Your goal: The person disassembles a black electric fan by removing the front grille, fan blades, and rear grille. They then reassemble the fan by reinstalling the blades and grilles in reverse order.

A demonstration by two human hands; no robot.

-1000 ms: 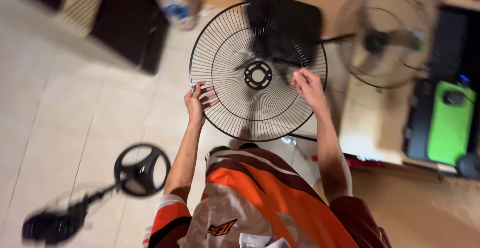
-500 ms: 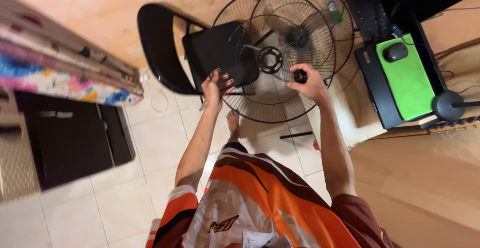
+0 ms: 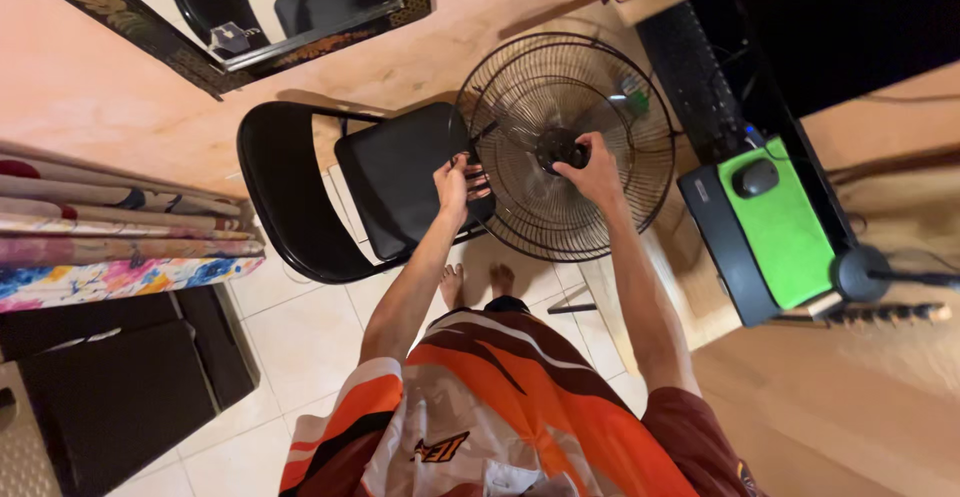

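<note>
I stand over a round black wire fan grille (image 3: pixel 600 87) held in front of me. My left hand (image 3: pixel 455 185) grips its rim on the left side, close above the seat of a black folding chair (image 3: pixel 400 182). My right hand (image 3: pixel 592 169) is closed over the dark round hub (image 3: pixel 553 145) at the grille's centre. A second layer of wire shows behind the front mesh, so the grille seems to lie against another fan cage or the fan body; I cannot tell which.
A black desk unit with a green mouse pad (image 3: pixel 785 222) and mouse (image 3: pixel 755 177) is at the right, a keyboard (image 3: pixel 700 82) behind it. A framed mirror (image 3: pixel 300 32) leans on the wall. Folded patterned fabric (image 3: pixel 110 247) and a black case (image 3: pixel 120 397) sit at left.
My view has swung round and the grille moved from open floor to beside the chair and desk. My right hand shifted from the rim to the centre hub.
</note>
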